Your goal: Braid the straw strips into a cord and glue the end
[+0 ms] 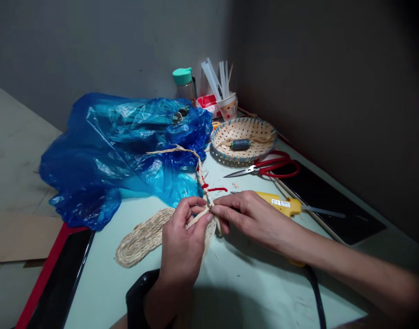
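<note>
Straw, pale and dry, is what both hands are busy with. The left hand (183, 242) closes thumb and fingers on the braided straw cord (182, 149) just where it meets the oval coiled straw mat (140, 240). The right hand (250, 217) pinches the same cord from the other side, its fingertips touching the left's. The mat lies flat near the front-left edge of the pale green tabletop (250, 283), partly under the left hand.

By my reckoning the oval is largely coiled. A long tail of cord, bound with red thread (216, 188), arcs free toward the crumpled blue plastic bag (120, 146) at the back-left corner and is not yet joined on.

Touching the right hand lies a yellow glue gun (281, 204). Further back are red-handled scissors (271, 167) and a round woven basket (245, 121).
</note>
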Tool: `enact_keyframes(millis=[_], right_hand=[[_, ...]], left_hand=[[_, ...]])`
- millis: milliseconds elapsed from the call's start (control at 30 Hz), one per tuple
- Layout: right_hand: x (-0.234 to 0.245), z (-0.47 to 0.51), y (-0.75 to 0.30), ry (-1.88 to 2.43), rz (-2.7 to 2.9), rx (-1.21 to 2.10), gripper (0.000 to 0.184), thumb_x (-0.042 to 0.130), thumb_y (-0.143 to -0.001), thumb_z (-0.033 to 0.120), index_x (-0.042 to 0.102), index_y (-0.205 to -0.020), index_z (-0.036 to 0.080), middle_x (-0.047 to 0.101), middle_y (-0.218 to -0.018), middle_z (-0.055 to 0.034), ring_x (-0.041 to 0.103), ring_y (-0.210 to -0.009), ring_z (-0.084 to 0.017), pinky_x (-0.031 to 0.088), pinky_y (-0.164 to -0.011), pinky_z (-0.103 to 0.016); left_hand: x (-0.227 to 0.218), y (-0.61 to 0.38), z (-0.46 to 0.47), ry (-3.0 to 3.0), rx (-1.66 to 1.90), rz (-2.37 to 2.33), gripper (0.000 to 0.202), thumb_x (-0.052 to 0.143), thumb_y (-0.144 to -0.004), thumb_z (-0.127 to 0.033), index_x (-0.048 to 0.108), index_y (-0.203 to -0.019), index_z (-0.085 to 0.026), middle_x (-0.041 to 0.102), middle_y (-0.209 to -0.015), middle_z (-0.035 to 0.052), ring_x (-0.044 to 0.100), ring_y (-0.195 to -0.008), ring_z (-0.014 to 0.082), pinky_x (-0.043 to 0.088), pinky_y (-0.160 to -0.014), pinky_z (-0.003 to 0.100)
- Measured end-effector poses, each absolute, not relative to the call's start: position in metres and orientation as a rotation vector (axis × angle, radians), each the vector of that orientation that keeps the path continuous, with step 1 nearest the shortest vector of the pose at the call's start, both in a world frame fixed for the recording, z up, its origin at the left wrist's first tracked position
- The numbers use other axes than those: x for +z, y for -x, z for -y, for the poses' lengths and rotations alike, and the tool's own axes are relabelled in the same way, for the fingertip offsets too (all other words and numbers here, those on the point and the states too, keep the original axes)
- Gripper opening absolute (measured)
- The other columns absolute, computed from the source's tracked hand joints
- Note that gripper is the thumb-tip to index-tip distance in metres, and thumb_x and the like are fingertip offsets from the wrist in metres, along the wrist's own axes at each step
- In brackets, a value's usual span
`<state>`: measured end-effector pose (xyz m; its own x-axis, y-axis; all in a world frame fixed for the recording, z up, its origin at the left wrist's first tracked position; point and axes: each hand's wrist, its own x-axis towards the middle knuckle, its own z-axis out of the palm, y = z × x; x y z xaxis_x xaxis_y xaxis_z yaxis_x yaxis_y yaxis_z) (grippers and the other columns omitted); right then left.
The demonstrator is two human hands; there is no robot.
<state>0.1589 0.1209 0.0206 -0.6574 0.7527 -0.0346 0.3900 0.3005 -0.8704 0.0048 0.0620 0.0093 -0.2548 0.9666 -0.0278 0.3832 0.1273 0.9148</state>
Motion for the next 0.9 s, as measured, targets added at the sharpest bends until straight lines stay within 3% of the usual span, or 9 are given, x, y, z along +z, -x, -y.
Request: enact_keyframes(millis=[300, 467, 600, 733, 833, 900], right_hand=[[0.019, -0.117, -0.155, 1.18, 2.284, 1.087, 0.034, 0.045, -0.091, 0.03, 0.047, -0.06, 0.017, 0.044, -0.053, 0.0047, 0.037, -0.052, -0.008, 0.023, -0.05, -0.024], [0.022, -0.115, -0.155, 1.274, 2.277, 1.039, 0.033, 0.045, -0.091, 0.031, 0.052, -0.062, 0.017, 0.048, -0.053, 0.0033, 0.04, -0.051, -0.009, 0.024, -0.051, -0.025], [0.023, -0.115, -0.156, 1.219, 2.209, 1.122, 0.032, 0.045, -0.092, 0.028, 0.059, -0.065, 0.017, 0.055, -0.058, 0.0031, 0.045, -0.054, -0.009, 0.028, -0.054, -0.024], [0.021, -0.115, -0.157, 1.185, 2.14, 1.152, 0.032, 0.046, -0.091, 0.026, 0.052, -0.062, 0.016, 0.048, -0.055, 0.0044, 0.041, -0.055, -0.008, 0.027, -0.053, -0.024], [0.018, -0.116, -0.157, 1.148, 2.09, 1.337, 0.032, 0.043, -0.092, 0.026, 0.049, -0.061, 0.017, 0.047, -0.055, 0.0042, 0.042, -0.055, -0.009, 0.028, -0.052, -0.024], [0.016, -0.117, -0.157, 1.097, 2.037, 1.507, 0.032, 0.04, -0.093, 0.026, 0.05, -0.064, 0.017, 0.051, -0.059, 0.0033, 0.046, -0.057, -0.009, 0.031, -0.054, -0.023]], left_hand=[[0.008, -0.005, -0.06, -1.485, 1.024, -1.771, 0.01, 0.055, -0.086, -0.021, 0.057, -0.095, -0.023, 0.064, -0.084, -0.0008, 0.061, -0.079, 0.0141, 0.046, -0.07, 0.023], [0.012, -0.001, -0.06, -1.602, 0.943, -1.807, 0.014, 0.05, -0.09, -0.027, 0.058, -0.081, -0.022, 0.062, -0.076, -0.0004, 0.057, -0.072, 0.0162, 0.042, -0.067, 0.027], [0.013, -0.002, -0.054, -1.867, 0.957, -1.86, 0.018, 0.05, -0.089, -0.022, 0.059, -0.073, -0.021, 0.06, -0.068, -0.0003, 0.055, -0.064, 0.0155, 0.04, -0.062, 0.027], [0.01, -0.015, -0.042, -2.44, 0.937, -1.985, 0.015, 0.052, -0.086, -0.013, 0.066, -0.085, -0.017, 0.06, -0.062, 0.0015, 0.053, -0.056, 0.0152, 0.035, -0.056, 0.028], [0.006, -0.026, -0.034, -2.719, 0.824, -2.081, 0.016, 0.055, -0.085, -0.009, 0.068, -0.092, -0.015, 0.062, -0.059, 0.0018, 0.054, -0.054, 0.0158, 0.035, -0.059, 0.03], [0.001, -0.032, -0.03, -2.791, 0.724, -2.098, 0.018, 0.054, -0.086, -0.008, 0.068, -0.093, -0.015, 0.068, -0.068, 0.0051, 0.06, -0.063, 0.0172, 0.039, -0.065, 0.031]])
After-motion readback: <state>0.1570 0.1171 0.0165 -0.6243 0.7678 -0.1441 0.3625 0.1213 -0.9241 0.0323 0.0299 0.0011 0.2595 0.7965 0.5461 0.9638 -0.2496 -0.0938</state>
